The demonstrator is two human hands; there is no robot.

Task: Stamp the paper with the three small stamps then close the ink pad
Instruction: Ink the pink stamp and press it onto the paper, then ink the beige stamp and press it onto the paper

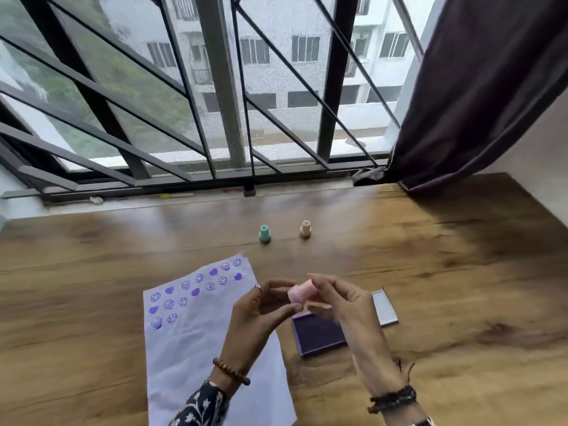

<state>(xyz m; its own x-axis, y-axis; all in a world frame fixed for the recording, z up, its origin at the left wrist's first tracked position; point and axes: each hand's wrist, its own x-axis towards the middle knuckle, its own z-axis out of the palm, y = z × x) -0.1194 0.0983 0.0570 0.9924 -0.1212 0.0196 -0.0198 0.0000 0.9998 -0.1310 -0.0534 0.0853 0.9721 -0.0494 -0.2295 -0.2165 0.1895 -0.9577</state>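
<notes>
— Pink stamp (299, 293)?
— Up off the table (430, 272), pinched between left hand (261, 309) and right hand (341, 305), fingers of both closed on it, above the ink pad (316, 335).
— Pad?
— Open, lid (384, 307) just beside it on the right.
— Paper (196, 348)?
— Left of the pad, purple smileys and hearts across its top.
— Other stamps?
— Green (264, 233) and beige (305, 229), upright, farther back, apart.
</notes>
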